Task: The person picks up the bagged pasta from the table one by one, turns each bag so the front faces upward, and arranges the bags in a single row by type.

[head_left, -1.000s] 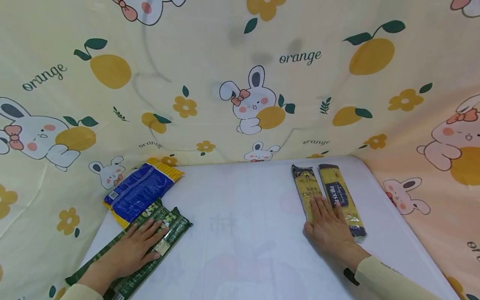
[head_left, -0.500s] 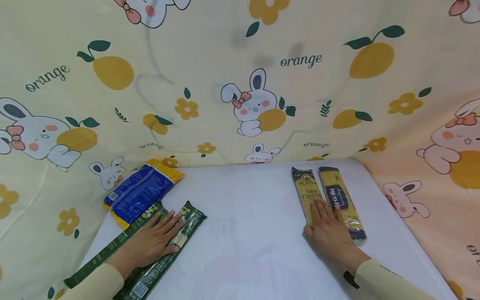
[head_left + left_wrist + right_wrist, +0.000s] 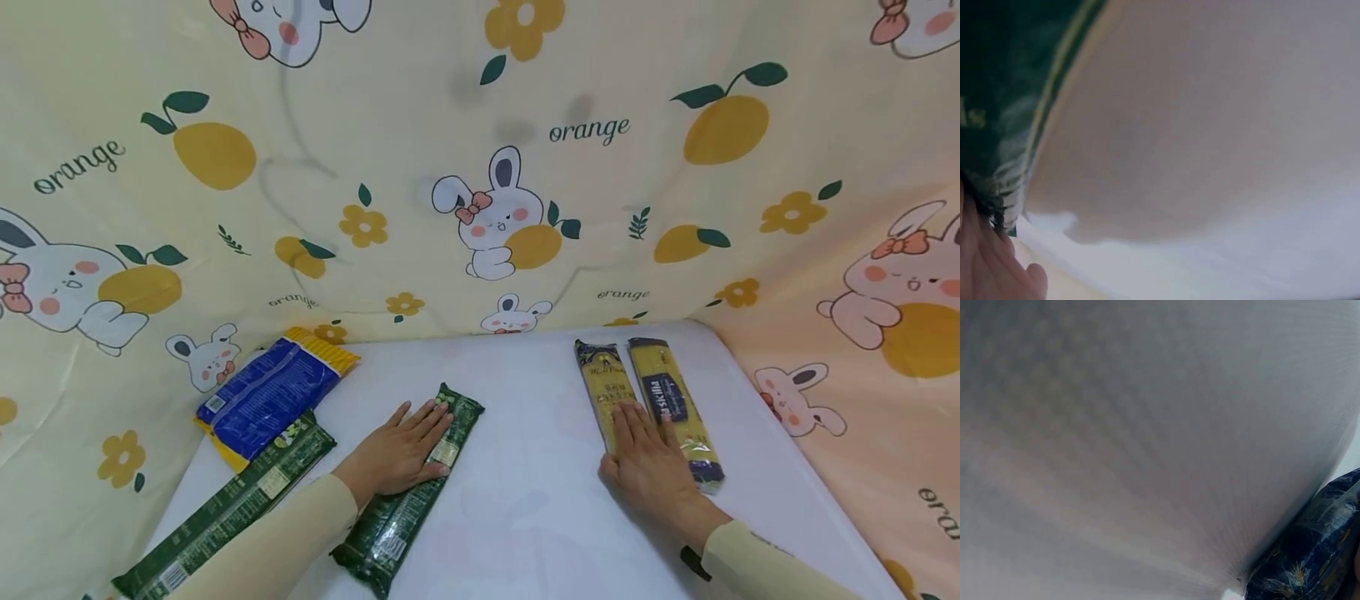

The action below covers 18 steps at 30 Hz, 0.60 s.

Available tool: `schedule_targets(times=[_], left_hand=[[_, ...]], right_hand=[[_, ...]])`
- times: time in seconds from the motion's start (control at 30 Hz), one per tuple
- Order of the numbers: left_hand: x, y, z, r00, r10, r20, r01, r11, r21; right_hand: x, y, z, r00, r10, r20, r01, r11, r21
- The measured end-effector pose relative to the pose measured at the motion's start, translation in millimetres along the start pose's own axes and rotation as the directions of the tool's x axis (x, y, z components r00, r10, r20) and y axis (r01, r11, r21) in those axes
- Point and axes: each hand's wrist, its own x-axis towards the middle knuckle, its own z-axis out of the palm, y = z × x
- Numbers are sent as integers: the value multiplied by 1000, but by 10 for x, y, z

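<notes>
My left hand point(image 3: 397, 454) lies with its fingers extended across a long green plastic packet point(image 3: 401, 525) near the middle of the table. In the left wrist view, part of the green packet point(image 3: 1010, 87) shows beside the fingers. At right, my right hand point(image 3: 652, 471) rests flat on a gold packet with a dark top point(image 3: 603, 371), its fingertips reaching the edge of a second gold packet with a dark blue label point(image 3: 667, 396). Dark blue shiny wrapping point(image 3: 1304, 556) appears in the corner of the right wrist view.
A second long green packet point(image 3: 225, 521) lies at left, partly behind the left sleeve. Touching its upper end is a blue bag with yellow ends point(image 3: 273, 387). The white-covered table point(image 3: 510, 400) meets a patterned cloth wall point(image 3: 420, 108) at the back and sides.
My left hand has moved right with one green packet under it, apart from the other green packet. My right hand and the gold packets stay in place. The head view shifts slightly.
</notes>
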Motion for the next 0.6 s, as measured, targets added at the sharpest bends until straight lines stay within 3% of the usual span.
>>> schedule_targets(times=[0.2, 0.37, 0.53, 0.6], left_hand=[[412, 284, -88, 998, -61, 31, 62, 998, -30], [615, 425, -113, 991, -121, 52, 125, 987, -98], [738, 512, -140, 987, -155, 48, 161, 978, -135], [774, 539, -161, 983, -176, 45, 181, 972, -152]], right_hand=[[-17, -14, -29, 1000, 5, 1, -5, 1000, 12], [-9, -132, -57, 1000, -6, -18, 5, 999, -32], [-122, -563, -94, 987, -145, -67, 137, 984, -113], [-199, -827, -122, 975, -214, -56, 209, 974, -82]])
